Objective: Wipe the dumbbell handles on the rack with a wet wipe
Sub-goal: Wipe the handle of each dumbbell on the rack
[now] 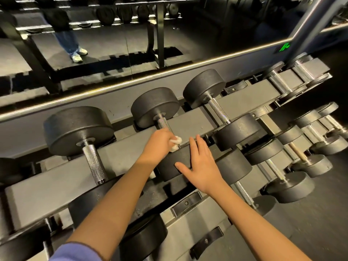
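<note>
Three black dumbbells lie across the top tier of the grey rack. My left hand grips the knurled steel handle of the middle dumbbell, with a crumpled white wet wipe bunched between fingers and handle. The lower part of that handle is hidden under the hand. My right hand rests flat, fingers straight, on the near black head of the same dumbbell. The left dumbbell handle and the right dumbbell handle are bare.
Smaller dumbbells sit on the lower tier at the right, and chrome ones at the far right end. A mirror behind the rack reflects a standing person and more racks. Dark floor lies at the lower right.
</note>
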The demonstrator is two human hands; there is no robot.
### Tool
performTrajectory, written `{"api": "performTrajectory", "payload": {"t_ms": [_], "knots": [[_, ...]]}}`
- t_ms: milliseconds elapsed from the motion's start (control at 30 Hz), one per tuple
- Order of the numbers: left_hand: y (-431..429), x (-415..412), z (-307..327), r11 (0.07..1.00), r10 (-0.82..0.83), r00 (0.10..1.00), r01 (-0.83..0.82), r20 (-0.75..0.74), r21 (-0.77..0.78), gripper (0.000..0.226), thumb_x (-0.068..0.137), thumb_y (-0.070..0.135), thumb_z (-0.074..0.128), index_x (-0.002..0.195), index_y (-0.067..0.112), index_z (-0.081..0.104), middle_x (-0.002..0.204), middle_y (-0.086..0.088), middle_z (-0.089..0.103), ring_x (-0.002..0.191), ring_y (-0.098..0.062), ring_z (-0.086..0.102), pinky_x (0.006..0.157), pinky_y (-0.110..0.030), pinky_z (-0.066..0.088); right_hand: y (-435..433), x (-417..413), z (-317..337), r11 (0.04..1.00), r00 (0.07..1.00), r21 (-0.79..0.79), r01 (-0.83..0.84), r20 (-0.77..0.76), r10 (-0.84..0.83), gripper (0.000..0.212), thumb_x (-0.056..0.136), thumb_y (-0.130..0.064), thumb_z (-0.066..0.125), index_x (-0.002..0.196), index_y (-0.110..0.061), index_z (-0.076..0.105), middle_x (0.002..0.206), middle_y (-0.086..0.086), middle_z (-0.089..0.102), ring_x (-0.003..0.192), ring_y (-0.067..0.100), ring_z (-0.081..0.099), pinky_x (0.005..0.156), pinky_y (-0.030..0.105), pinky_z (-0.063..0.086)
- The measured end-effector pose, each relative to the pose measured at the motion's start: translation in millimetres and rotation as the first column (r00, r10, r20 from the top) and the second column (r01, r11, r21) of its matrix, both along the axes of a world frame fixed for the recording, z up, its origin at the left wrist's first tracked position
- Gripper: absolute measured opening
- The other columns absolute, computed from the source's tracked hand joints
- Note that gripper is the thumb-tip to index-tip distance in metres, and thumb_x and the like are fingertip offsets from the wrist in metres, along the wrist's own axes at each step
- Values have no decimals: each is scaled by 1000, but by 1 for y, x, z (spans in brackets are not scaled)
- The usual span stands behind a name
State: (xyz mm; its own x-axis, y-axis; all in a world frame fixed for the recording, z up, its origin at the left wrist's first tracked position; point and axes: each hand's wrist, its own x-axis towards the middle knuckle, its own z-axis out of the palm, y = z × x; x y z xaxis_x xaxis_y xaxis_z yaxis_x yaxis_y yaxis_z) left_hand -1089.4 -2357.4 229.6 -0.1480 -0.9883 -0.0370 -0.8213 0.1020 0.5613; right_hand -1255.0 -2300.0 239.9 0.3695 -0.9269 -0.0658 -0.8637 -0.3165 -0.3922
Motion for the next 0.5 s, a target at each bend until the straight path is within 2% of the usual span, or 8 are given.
{"api": "performTrajectory", "payload": {"t_ms": [100,167,200,267,333,367,433,500], "knots": [[8,0,1,998,69,997,-69,-44,-7,15,84,18,66,96,11,74,93,-8,69,88,-25,63,76,-33,49,2,1,3,1000,1000,19,-5,1,5,101,76,-76,19,153,-13,3,160,12,-4,147,23,-6,120,37,3],[10,3,6,984,177,968,-180,-179,-1,16,82,15,71,97,11,74,83,-2,67,78,-14,61,70,-19,46,-5,-3,5,998,1000,56,-8,14,8,87,87,-69,30,152,-15,11,159,9,5,147,24,1,119,36,6],[10,4,10,972,231,934,-236,-271,13,15,81,13,73,96,10,73,77,2,64,72,-7,58,65,-10,42,-12,-5,7,997,998,81,2,68,-8,75,93,-61,34,151,-16,22,157,8,19,146,25,12,118,35,11],[10,3,21,961,264,878,-274,-400,34,14,80,13,75,94,11,72,76,4,64,69,1,56,66,-4,42,-32,-6,14,988,955,141,61,280,-99,53,98,-48,37,140,-17,46,141,3,48,135,24,39,111,32,27],[10,2,28,966,248,861,-256,-445,42,16,81,14,76,96,11,71,83,1,68,74,0,60,70,-4,44,-50,-3,22,963,883,246,108,421,-206,40,100,-37,42,134,-20,54,132,-3,58,125,15,50,105,26,35],[10,1,31,966,248,854,-253,-457,52,17,82,14,75,98,11,71,86,-1,69,76,-1,61,71,-4,45,-57,-1,25,957,867,271,102,449,-219,36,99,-34,44,130,-23,58,125,-7,62,118,10,54,100,23,39],[7,-3,34,963,261,844,-260,-468,68,17,84,13,72,101,11,70,88,-1,68,79,-2,61,70,-3,45,-67,6,30,956,833,289,48,517,-198,27,98,-27,48,118,-24,66,98,-14,67,91,-1,58,79,12,43],[4,-6,35,954,295,845,-286,-446,89,17,85,12,71,102,12,69,89,1,67,79,-1,61,69,-2,44,-75,11,32,945,759,328,-8,617,-208,21,97,-20,50,104,-17,70,74,-11,62,63,-5,52,60,7,39]]}}
